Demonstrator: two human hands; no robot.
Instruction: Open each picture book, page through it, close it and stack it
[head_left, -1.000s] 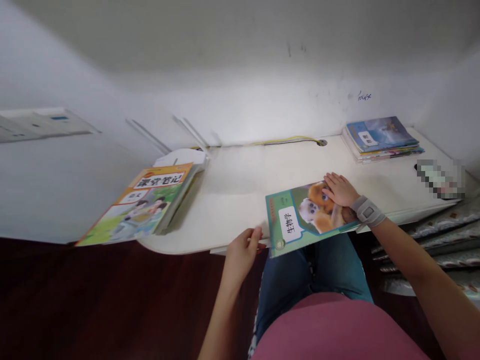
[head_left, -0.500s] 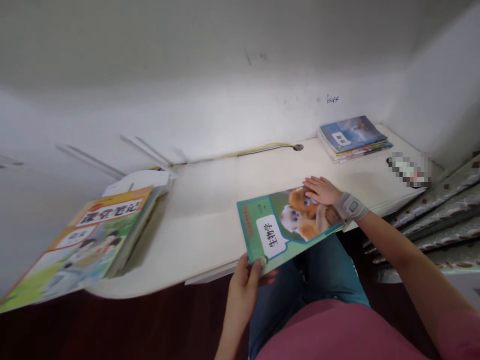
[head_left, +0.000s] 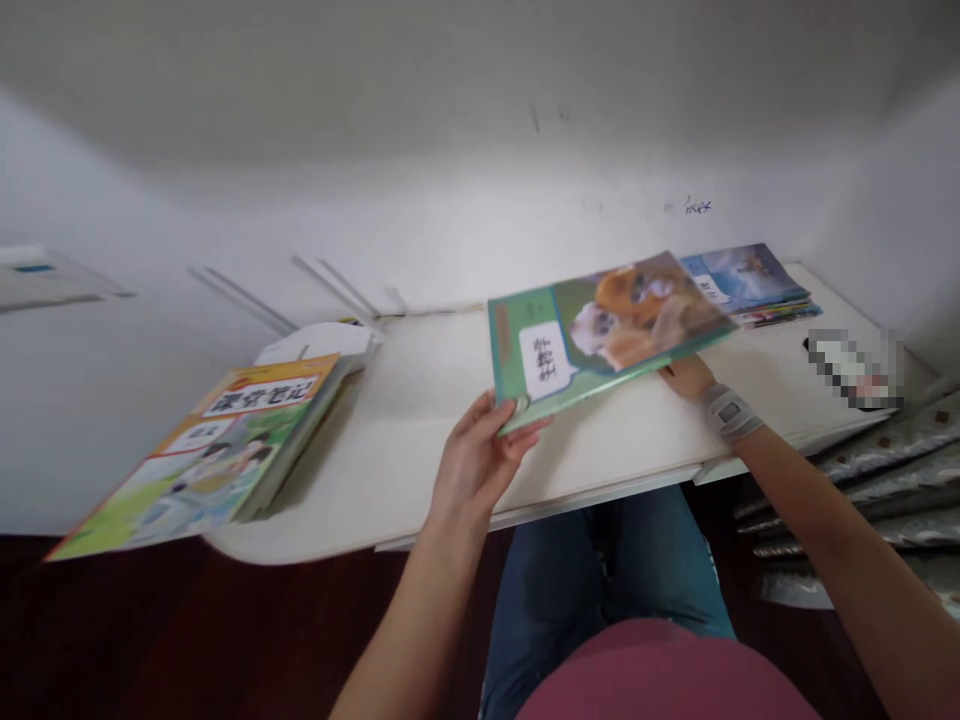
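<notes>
A green textbook (head_left: 547, 360) with monkeys on its cover is raised above the desk (head_left: 420, 420), slightly blurred. My left hand (head_left: 480, 450) grips its lower left corner, thumb on the cover and fingers underneath. Beneath the book's front edge, toward its right side, is my right hand (head_left: 686, 377), with a grey band on the wrist. Its fingers are hidden by the book, so I cannot see whether they hold it. The book's right end overlaps a stack of books (head_left: 750, 275) topped by a blue one.
At the left, a pile of books with an orange and green notebook (head_left: 225, 440) on top juts past the desk's rounded end. A pixelated object (head_left: 851, 370) lies near the desk's right end. Patterned folded material (head_left: 885, 470) stands at the lower right.
The textbook has risen off the desk and shifted toward the back, held by my left hand. My right hand has gone from lying on the cover to under the book's edge.
</notes>
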